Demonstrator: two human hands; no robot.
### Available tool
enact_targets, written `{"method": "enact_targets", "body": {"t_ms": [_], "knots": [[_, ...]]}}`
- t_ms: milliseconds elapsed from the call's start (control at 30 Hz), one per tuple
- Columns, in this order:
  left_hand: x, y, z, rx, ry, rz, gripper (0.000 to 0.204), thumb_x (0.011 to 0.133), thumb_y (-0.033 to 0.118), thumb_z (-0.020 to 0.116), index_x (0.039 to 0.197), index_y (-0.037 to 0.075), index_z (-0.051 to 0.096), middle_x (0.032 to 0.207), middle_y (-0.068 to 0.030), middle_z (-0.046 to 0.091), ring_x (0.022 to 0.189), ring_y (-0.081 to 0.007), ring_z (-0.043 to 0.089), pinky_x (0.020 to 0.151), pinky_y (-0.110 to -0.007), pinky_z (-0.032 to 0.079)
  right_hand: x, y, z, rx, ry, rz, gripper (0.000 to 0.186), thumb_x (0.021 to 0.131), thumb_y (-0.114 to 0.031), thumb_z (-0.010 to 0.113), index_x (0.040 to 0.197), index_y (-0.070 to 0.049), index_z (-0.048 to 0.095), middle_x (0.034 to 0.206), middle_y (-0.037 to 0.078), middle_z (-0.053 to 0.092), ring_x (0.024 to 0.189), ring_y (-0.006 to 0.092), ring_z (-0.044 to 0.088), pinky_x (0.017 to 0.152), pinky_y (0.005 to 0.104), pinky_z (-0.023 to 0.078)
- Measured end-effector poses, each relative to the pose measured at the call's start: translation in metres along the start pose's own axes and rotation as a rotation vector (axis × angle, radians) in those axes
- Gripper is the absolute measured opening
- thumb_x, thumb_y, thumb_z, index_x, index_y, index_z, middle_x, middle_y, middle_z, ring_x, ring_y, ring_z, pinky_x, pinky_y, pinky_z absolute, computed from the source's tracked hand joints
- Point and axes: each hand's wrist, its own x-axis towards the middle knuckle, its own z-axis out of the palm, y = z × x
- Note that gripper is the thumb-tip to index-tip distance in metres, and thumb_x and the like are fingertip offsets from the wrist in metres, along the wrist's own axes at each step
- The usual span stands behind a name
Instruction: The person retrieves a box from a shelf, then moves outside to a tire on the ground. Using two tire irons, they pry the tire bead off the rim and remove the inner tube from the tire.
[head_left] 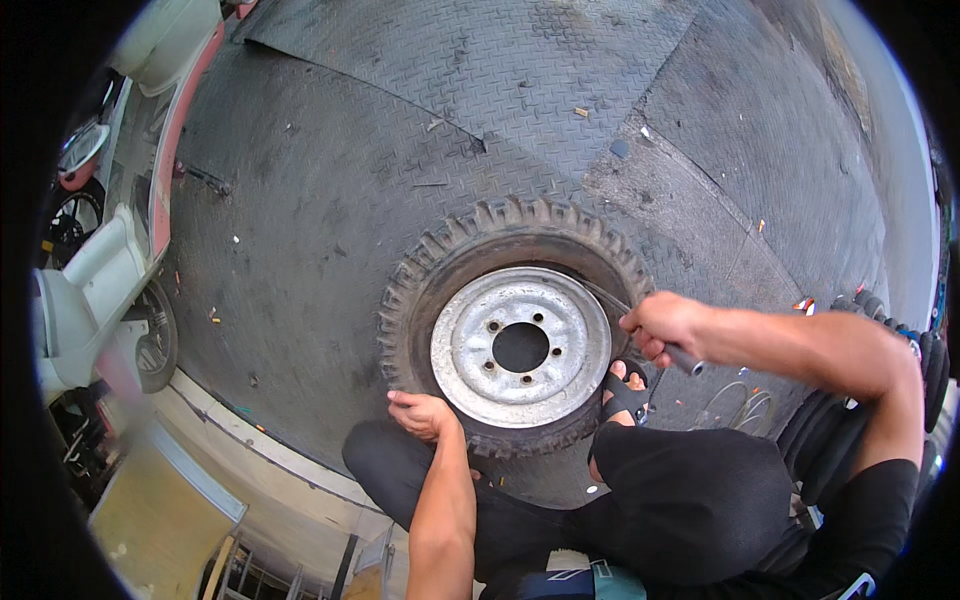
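A knobbly black tire lies flat on the floor in front of me, with a worn silver wheel rim set inside it. The rim has a large round centre hole ringed by several bolt holes. My right hand is closed round the thick handle of a metal tire iron. The thin end of this bar reaches the gap between rim and tire at the upper right; its very tip is hidden. At the tire's lower left edge, my left hand rests with curled fingers against the tread.
My sandalled foot is close to the tire's right side. A white and pink scooter stands at the left. Black tubes or tires are piled at the right, near a loose coil of wire. Overlapping dark textured mats cover the floor.
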Motion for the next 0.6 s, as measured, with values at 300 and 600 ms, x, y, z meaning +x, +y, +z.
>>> {"method": "enact_targets", "body": {"t_ms": [300, 600], "knots": [[0.002, -0.011, 0.012, 0.053, -0.003, -0.002, 0.058, 0.115, 0.056, 0.039, 0.113, 0.006, 0.067, 0.109, -0.0212, 0.075, 0.104, -0.0469, 0.071, 0.088, -0.057, 0.054, 0.007, 0.071, 0.068, 0.384, 0.056, -0.350, 0.034, 0.113, -0.023, 0.056, 0.083, -0.010, 0.047, 0.067, -0.001, 0.046, 0.052, 0.0122, 0.046, 0.045, 0.0340, 0.040], [0.000, -0.006, 0.000, 0.106, -0.059, -0.026, 0.071, 0.112, 0.065, 0.037, 0.123, 0.004, 0.072, 0.122, -0.0217, 0.077, 0.118, -0.0452, 0.072, 0.102, -0.056, 0.055, 0.037, 0.130, 0.120, -0.181, 0.565, -0.621, 0.040, 0.110, -0.027, 0.056, 0.106, 0.013, 0.057, 0.095, 0.039, 0.069, 0.091, 0.0526, 0.073, 0.084, 0.0580, 0.055]]}}
